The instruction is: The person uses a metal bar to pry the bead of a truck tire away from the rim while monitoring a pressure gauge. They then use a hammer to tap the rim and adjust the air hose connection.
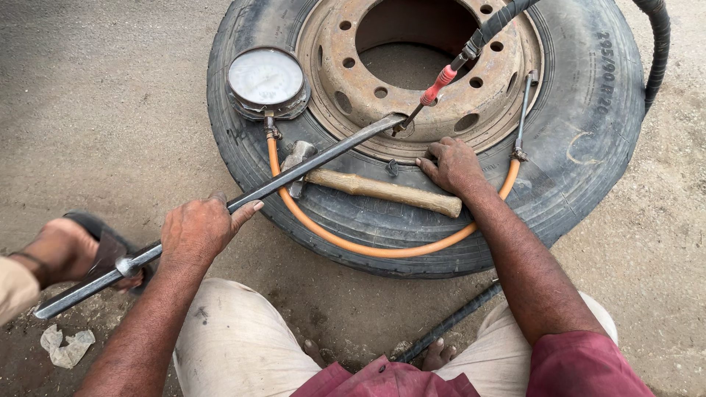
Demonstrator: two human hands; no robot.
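Note:
A large truck tyre (pixel 588 140) on a rusty steel rim (pixel 507 73) lies flat on the ground. My left hand (pixel 200 229) grips a long steel tyre lever (pixel 316 158) whose tip sits at the rim's edge. My right hand (pixel 452 165) rests palm-down on the tyre sidewall beside the rim, fingers spread, holding nothing. A hammer with a wooden handle (pixel 382 190) lies on the tyre between my hands, under the lever. A round pressure gauge (pixel 266 79) with an orange hose (pixel 382 248) rests on the tyre.
A black air hose with a red-handled chuck (pixel 439 84) reaches onto the rim from the top right. Another black hose (pixel 448 323) lies on the dirt by my knee. A sandalled foot (pixel 70 250) is at the left, with a scrap of paper (pixel 68 345) nearby.

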